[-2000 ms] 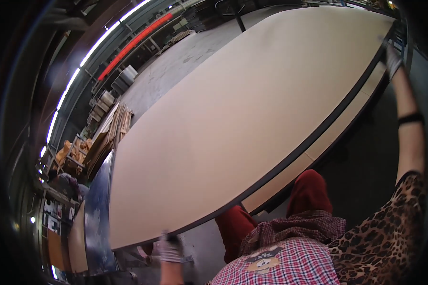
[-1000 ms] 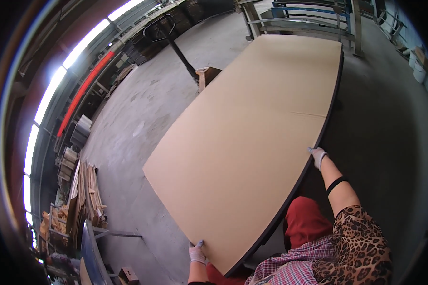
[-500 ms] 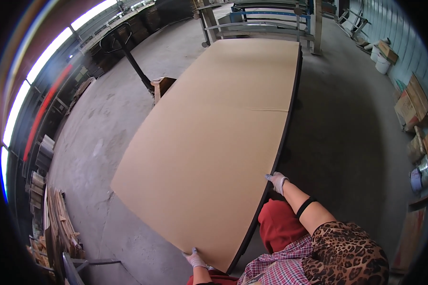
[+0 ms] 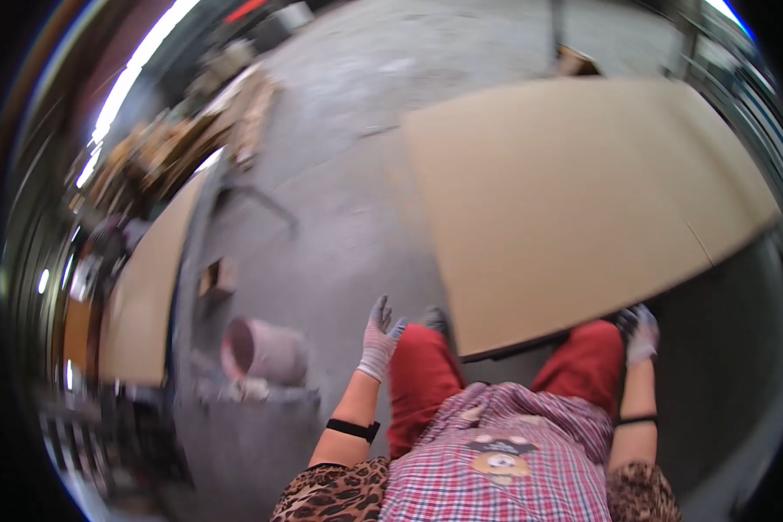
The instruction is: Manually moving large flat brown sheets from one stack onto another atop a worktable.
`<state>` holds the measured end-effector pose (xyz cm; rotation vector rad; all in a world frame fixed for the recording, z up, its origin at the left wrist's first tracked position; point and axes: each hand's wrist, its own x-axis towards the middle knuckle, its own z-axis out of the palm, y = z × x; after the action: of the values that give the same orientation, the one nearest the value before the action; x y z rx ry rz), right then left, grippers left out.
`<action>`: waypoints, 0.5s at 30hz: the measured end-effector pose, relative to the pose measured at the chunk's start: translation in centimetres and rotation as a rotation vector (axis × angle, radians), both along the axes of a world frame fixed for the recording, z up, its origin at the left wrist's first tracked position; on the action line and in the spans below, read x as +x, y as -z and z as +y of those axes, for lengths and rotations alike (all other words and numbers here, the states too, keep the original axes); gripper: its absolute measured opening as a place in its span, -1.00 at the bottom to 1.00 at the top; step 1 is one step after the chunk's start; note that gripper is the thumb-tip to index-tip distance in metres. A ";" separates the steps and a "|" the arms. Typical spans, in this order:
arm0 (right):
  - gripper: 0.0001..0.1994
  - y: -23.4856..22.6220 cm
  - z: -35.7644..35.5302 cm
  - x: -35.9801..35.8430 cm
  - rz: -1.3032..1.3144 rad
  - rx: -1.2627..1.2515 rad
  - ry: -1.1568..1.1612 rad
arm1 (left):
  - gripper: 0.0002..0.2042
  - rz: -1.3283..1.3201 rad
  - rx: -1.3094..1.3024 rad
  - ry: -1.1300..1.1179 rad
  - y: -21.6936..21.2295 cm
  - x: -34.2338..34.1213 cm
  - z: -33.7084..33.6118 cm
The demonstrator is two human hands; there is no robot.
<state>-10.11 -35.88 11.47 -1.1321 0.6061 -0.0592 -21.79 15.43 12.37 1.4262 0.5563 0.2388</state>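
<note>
Left hand (image 4: 379,337) now off board (image 4: 583,209), open, near empty-looking bucket (image 4: 265,350)

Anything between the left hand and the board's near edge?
Nothing visible. The left hand is open in the air, off the board, with only the person's red-trousered knee and bare floor between it and the near edge. The right hand is at that edge; its grip is blurred.

A board (image 4: 583,209) lies on the floor (image 4: 348,217) ahead-right — a bucket (image 4: 265,351) sits left, another board (image 4: 143,296) farther left.
</note>
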 end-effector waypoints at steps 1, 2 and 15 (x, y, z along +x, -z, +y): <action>-0.77 1.2 -1.2 0.5 -0.074 0.110 -0.143 | -0.31 -0.074 -0.011 -0.077 -1.5 -2.9 2.2; -0.79 -0.6 0.7 -0.3 -0.118 0.116 -0.115 | -0.37 -0.105 0.040 -0.127 -1.0 -6.5 5.1; -0.67 -3.9 16.4 -5.0 -0.195 -0.014 -0.621 | -0.72 -0.370 -0.434 -1.095 -7.6 -38.5 28.6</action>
<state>-15.14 -19.45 15.42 -1.2682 0.0640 0.3567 -60.27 44.05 19.95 0.5161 0.9646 1.1471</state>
